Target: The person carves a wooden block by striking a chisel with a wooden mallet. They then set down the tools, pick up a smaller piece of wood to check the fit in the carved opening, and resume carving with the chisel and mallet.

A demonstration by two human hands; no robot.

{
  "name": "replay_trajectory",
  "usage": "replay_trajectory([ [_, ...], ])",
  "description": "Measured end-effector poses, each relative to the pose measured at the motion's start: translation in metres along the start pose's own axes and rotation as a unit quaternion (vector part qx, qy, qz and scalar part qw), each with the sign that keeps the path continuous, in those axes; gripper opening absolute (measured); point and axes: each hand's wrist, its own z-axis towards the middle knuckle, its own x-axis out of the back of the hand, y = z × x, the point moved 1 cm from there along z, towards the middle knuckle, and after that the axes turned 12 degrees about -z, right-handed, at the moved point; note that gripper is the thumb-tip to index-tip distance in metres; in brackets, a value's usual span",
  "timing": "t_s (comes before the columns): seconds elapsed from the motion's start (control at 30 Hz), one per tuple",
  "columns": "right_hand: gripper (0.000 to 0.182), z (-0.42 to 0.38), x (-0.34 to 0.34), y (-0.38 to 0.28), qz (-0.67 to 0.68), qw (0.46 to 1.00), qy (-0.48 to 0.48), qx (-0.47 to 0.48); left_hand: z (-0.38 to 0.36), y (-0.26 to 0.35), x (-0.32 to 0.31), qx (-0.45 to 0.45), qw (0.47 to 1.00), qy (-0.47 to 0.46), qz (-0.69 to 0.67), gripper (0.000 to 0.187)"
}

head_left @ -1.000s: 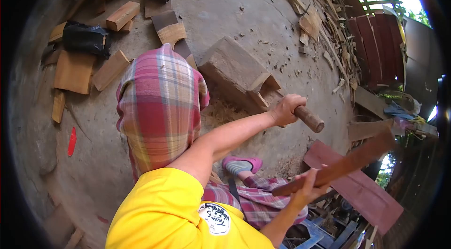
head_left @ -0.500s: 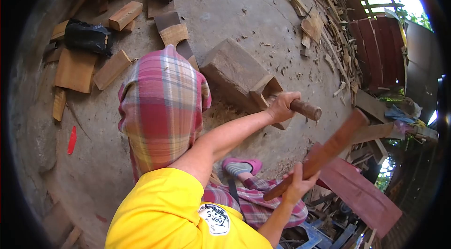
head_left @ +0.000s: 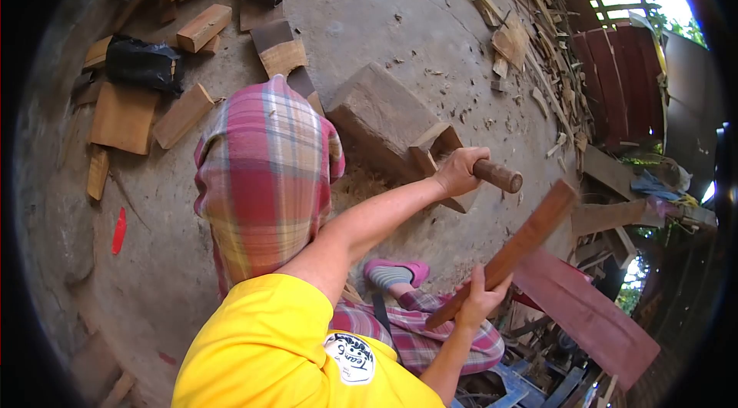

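Observation:
My left hand (head_left: 459, 170) is wrapped round a tool with a round wooden handle (head_left: 498, 176), probably a chisel. Its far end is hidden inside a hollowed wooden piece (head_left: 435, 136). That piece leans against a large wooden block (head_left: 383, 117) on the floor. Lower right, my right hand (head_left: 482, 301) is closed on the lower end of a long flat wooden club (head_left: 516, 246). The club slants up to the right, and its upper end is apart from the handle's butt.
Wood offcuts (head_left: 123, 117) and a black-wrapped bundle (head_left: 144, 63) lie at left. My plaid-covered knee (head_left: 269, 169) rises beside the block. Long wood strips (head_left: 530, 0) line the upper right. A reddish board (head_left: 584, 316) lies at lower right. Chips dot the concrete floor (head_left: 361, 8).
The wooden club has swung left, its upper end closer to the handle held in my left hand. My right hand has shifted slightly left; my left hand has barely moved.

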Motion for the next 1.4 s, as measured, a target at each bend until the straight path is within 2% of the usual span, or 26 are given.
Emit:
replay_trajectory([
  [0.03,0.071,-0.003,0.007,-0.010,0.026,1.000,0.008,0.013,0.002,0.002,-0.002,0.002,1.000,-0.004,-0.005,0.019],
  [0.1,0.045,-0.002,0.016,-0.014,0.042,0.992,0.081,0.090,0.007,0.009,-0.005,-0.089,0.995,0.012,0.031,0.019],
  [0.13,0.045,-0.003,0.017,-0.019,0.043,0.992,0.083,0.088,0.011,0.014,-0.005,-0.101,0.994,0.004,0.041,0.018],
  [0.2,0.043,-0.005,0.017,-0.030,0.073,0.979,0.071,0.174,0.012,0.011,-0.002,-0.093,0.995,0.009,0.032,0.018],
  [0.23,0.043,-0.003,0.013,-0.024,0.074,0.979,0.071,0.175,0.012,0.009,-0.001,-0.084,0.996,0.015,0.022,0.017],
  [0.3,0.066,0.002,-0.002,0.001,0.062,0.991,0.055,0.110,0.006,0.002,0.011,-0.049,0.998,0.021,0.021,0.017],
  [0.33,0.062,0.004,-0.013,0.004,0.027,0.996,0.005,0.085,0.005,-0.002,0.013,-0.012,0.999,0.025,0.019,0.017],
  [0.4,0.054,0.007,-0.029,0.003,-0.043,0.995,-0.073,0.052,0.007,-0.001,0.010,-0.012,0.999,0.035,0.033,0.017],
  [0.53,0.052,0.018,-0.022,0.002,0.031,0.997,-0.054,0.053,0.011,0.013,0.017,-0.013,0.995,0.083,0.044,0.020],
  [0.6,0.047,0.033,-0.024,0.002,0.049,0.997,-0.052,0.009,0.019,0.010,0.014,0.001,0.992,0.123,-0.040,0.016],
  [0.63,0.043,0.042,-0.025,0.005,0.062,0.996,-0.063,-0.029,0.025,0.016,0.011,-0.003,0.984,0.151,-0.097,0.019],
  [0.7,0.040,0.072,-0.040,0.026,0.049,0.996,-0.069,-0.037,0.032,0.037,0.015,0.057,0.974,0.169,-0.139,0.028],
  [0.73,0.040,0.088,-0.049,0.038,0.063,0.995,-0.061,-0.041,0.038,0.044,0.013,0.004,0.970,0.201,-0.139,0.032],
  [0.8,0.060,0.117,-0.068,0.068,-0.029,0.993,-0.102,-0.052,0.043,0.061,0.017,0.007,0.970,0.192,-0.148,0.032],
  [0.83,0.060,0.127,-0.080,0.098,-0.012,0.993,-0.100,-0.056,0.044,0.068,0.021,0.012,0.967,0.197,-0.162,0.032],
  [0.9,0.075,0.140,-0.108,0.142,-0.172,0.983,-0.056,0.036,0.043,0.077,0.028,0.007,0.973,0.181,-0.143,0.028],
  [0.93,0.088,0.129,-0.107,0.128,-0.151,0.984,-0.088,-0.042,0.042,0.086,0.031,0.017,0.969,0.200,-0.147,0.027],
  [0.97,0.088,0.131,-0.115,0.133,-0.132,0.986,-0.088,-0.048,0.041,0.093,0.033,0.029,0.963,0.220,-0.150,0.026],
  [1.03,0.090,0.134,-0.122,0.151,-0.196,0.980,-0.001,0.030,0.039,0.098,0.039,0.036,0.968,0.205,-0.138,0.026],
  [1.07,0.090,0.137,-0.122,0.158,-0.165,0.986,-0.034,0.015,0.037,0.097,0.043,0.046,0.965,0.220,-0.131,0.026],
  [1.1,0.090,0.134,-0.122,0.155,-0.150,0.988,-0.030,0.001,0.036,0.096,0.046,0.055,0.962,0.236,-0.125,0.025],
  [1.17,0.087,0.132,-0.119,0.138,-0.330,0.943,0.021,-0.035,0.034,0.100,0.048,0.068,0.962,0.239,-0.111,0.025],
  [1.2,0.086,0.133,-0.118,0.130,-0.323,0.944,0.062,0.017,0.033,0.102,0.050,0.077,0.957,0.258,-0.106,0.025],
  [1.27,0.088,0.133,-0.120,0.090,-0.271,0.957,0.074,0.076,0.035,0.103,0.056,0.094,0.957,0.258,-0.091,0.027],
  [1.37,0.107,0.126,-0.148,0.048,-0.239,0.967,0.011,0.091,0.031,0.125,0.053,0.114,0.959,0.247,-0.079,0.027],
  [1.4,0.110,0.126,-0.164,0.044,-0.244,0.963,0.032,0.108,0.031,0.135,0.053,0.128,0.961,0.237,-0.071,0.027],
])
